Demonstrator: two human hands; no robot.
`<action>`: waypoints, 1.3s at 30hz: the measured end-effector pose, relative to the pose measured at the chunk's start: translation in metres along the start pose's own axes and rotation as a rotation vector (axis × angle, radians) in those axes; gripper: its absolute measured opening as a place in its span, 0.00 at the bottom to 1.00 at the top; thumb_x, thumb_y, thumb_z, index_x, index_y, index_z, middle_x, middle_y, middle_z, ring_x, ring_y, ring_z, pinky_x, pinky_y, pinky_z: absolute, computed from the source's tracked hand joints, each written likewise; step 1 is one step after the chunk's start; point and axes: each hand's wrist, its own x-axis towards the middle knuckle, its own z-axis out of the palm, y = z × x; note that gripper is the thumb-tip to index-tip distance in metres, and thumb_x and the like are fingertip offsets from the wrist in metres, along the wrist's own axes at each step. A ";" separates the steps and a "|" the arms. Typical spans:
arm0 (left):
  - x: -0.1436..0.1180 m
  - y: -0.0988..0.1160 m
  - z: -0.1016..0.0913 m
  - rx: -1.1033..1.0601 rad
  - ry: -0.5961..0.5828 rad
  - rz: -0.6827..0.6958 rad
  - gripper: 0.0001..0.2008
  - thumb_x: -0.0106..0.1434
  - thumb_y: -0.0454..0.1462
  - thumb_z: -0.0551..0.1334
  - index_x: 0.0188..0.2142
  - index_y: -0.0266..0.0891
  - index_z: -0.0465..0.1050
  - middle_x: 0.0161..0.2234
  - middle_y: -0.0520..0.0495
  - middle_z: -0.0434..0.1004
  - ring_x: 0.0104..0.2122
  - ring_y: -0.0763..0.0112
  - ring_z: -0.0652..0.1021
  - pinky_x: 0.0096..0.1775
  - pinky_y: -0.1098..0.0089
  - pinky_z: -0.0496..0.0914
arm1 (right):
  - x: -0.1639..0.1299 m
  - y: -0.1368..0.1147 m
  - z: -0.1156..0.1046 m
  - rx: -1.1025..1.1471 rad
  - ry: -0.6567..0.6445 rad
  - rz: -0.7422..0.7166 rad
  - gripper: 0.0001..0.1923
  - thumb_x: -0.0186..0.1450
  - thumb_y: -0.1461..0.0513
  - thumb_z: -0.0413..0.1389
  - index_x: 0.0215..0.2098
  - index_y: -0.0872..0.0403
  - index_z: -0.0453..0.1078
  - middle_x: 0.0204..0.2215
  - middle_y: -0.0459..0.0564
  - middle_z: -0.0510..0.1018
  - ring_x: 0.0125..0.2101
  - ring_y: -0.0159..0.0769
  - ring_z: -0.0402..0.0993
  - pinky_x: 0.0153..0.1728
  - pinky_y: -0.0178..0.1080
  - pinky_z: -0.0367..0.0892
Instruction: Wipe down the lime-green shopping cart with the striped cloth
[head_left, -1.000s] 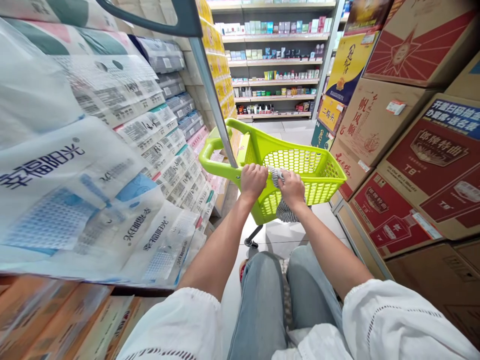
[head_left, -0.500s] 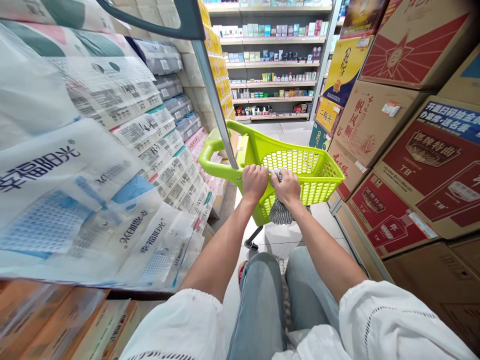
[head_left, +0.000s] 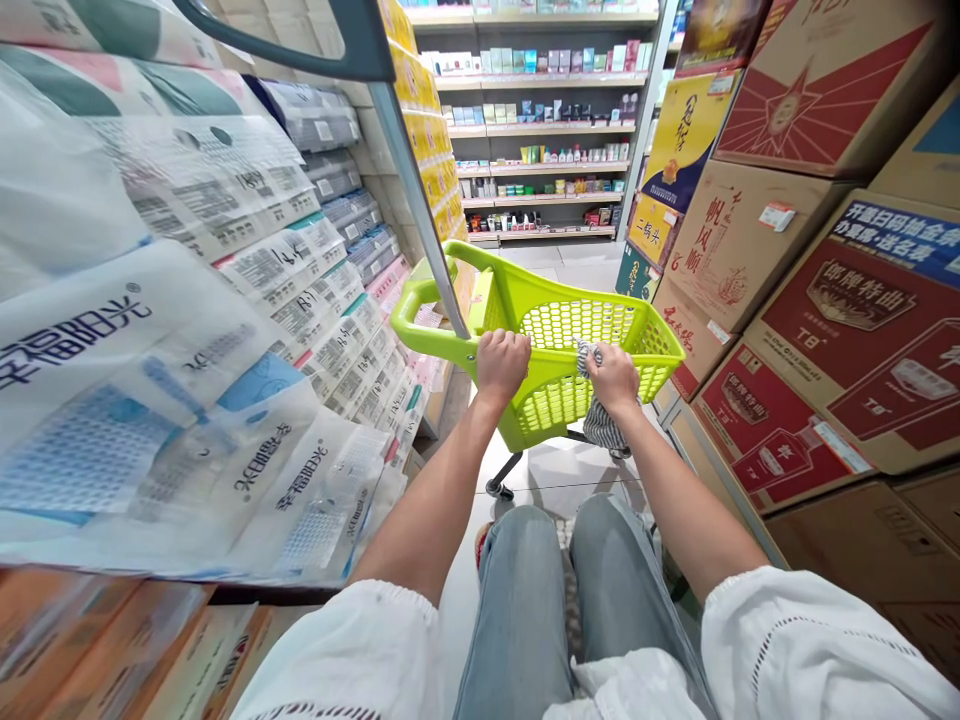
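A bright green plastic shopping cart (head_left: 540,420) with perforated basket walls stands in front of my knees. My left hand (head_left: 502,365) is wrapped round the near rim of the cart, close to its handle end. Farther right along that same rim, my right hand (head_left: 613,377) is closed on a grey-and-white striped cloth (head_left: 602,425). Part of the cloth lies over the rim, and the rest hangs down the outer side of the basket. A grey metal post (head_left: 424,200) rises from the handle end of the cart to a dark frame at the top.
Wrapped paper packs (head_left: 127,370) are stacked on the left, above orange packages (head_left: 82,630). Cardboard cartons (head_left: 750,230) line the right side. Shelves with small boxes and bottles (head_left: 547,130) stand across the far end of the tiled aisle.
My right hand has slid rightward along the rim with the striped cloth, away from my left hand. My left hand keeps its grip on the rim.
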 end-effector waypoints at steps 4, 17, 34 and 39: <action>0.002 0.004 0.000 -0.002 -0.011 -0.031 0.20 0.70 0.40 0.44 0.29 0.39 0.69 0.28 0.41 0.73 0.34 0.59 0.70 0.39 0.59 0.56 | -0.001 -0.024 -0.001 0.019 -0.008 0.016 0.20 0.68 0.50 0.42 0.41 0.52 0.70 0.39 0.52 0.74 0.39 0.39 0.65 0.38 0.37 0.55; -0.002 -0.005 -0.009 -0.001 -0.048 0.010 0.20 0.70 0.40 0.44 0.30 0.39 0.70 0.28 0.40 0.73 0.35 0.58 0.70 0.39 0.59 0.57 | -0.012 -0.057 -0.004 0.039 -0.038 -0.110 0.18 0.69 0.52 0.44 0.46 0.50 0.69 0.40 0.51 0.74 0.41 0.38 0.65 0.38 0.36 0.54; 0.009 0.022 0.014 -0.070 -0.070 0.082 0.15 0.68 0.36 0.47 0.36 0.39 0.72 0.36 0.40 0.76 0.41 0.58 0.72 0.50 0.58 0.58 | 0.004 0.006 -0.003 -0.057 -0.005 0.042 0.18 0.67 0.51 0.46 0.43 0.52 0.71 0.41 0.53 0.74 0.40 0.40 0.65 0.37 0.38 0.55; 0.012 0.065 0.043 -0.113 -0.141 -0.102 0.18 0.69 0.40 0.46 0.31 0.39 0.71 0.31 0.42 0.76 0.35 0.60 0.73 0.43 0.59 0.59 | -0.002 -0.026 0.007 0.024 -0.021 -0.032 0.19 0.68 0.51 0.44 0.49 0.50 0.68 0.45 0.53 0.72 0.42 0.40 0.64 0.39 0.38 0.56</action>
